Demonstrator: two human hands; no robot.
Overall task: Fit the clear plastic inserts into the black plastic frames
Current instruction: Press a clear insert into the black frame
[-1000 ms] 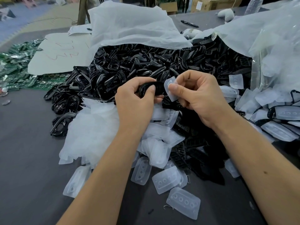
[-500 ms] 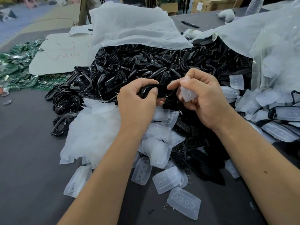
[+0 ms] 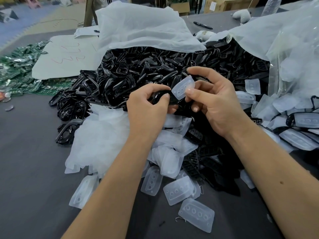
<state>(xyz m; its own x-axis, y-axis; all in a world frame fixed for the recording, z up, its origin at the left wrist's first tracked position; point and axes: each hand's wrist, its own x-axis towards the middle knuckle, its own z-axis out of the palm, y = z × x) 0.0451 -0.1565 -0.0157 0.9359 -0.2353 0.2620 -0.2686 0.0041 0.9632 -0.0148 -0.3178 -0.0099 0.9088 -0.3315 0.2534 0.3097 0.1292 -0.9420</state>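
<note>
Now insert [image 3: 183, 89] turned flat-face up since half-second ago, pinched in my right hand [image 3: 214, 102], corner touching black frame [image 3: 161, 98] gripped in left hand [image 3: 148, 107], above heap mid-desk. Seating likely next.

Bare table [image 3: 34, 169] left; frame heap [image 3: 138, 69] ahead, loose inserts [image 3: 177, 189] below.

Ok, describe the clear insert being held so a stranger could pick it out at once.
Start at the big heap of black frames spilling from the white bag mid-table. Just in front of it, the two hands meet; the right hand pinches the clear insert beside the black frame gripped by the left hand. Unlike the other clear inserts, it is lifted off the table.
</note>
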